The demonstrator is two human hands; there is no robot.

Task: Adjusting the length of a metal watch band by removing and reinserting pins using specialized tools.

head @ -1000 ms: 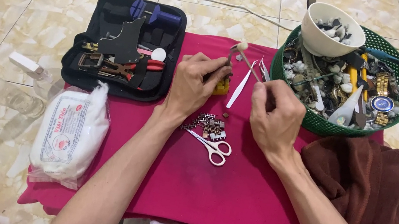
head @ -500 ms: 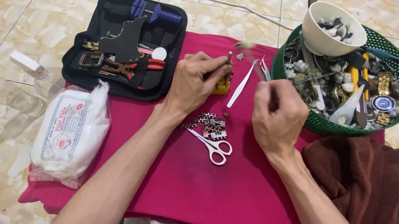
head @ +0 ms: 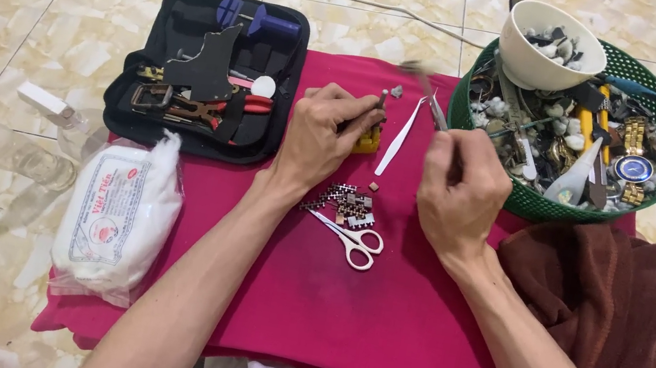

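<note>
My left hand (head: 326,132) pinches a thin metal pin tool (head: 381,100) upright over a small yellow block (head: 368,141) on the red cloth (head: 375,327). My right hand (head: 460,188) grips a small hammer (head: 424,86), blurred, with its head raised just right of the pin. White tweezers (head: 399,137) lie between the hands. A metal watch band in pieces (head: 343,201) and white-handled scissors (head: 354,241) lie just in front of my left wrist.
A black tool case (head: 196,17) lies open at the left. To the right, a green basket (head: 473,175) of watch parts and tools holds a white bowl (head: 538,64). There is also a brown towel (head: 603,304), a white cotton bag (head: 119,219), and a plastic bottle (head: 14,152) on the tiles.
The hammer in my right hand has swung, its head shifting up and to the right away from the pin. My left hand has stayed on the pin and block.
</note>
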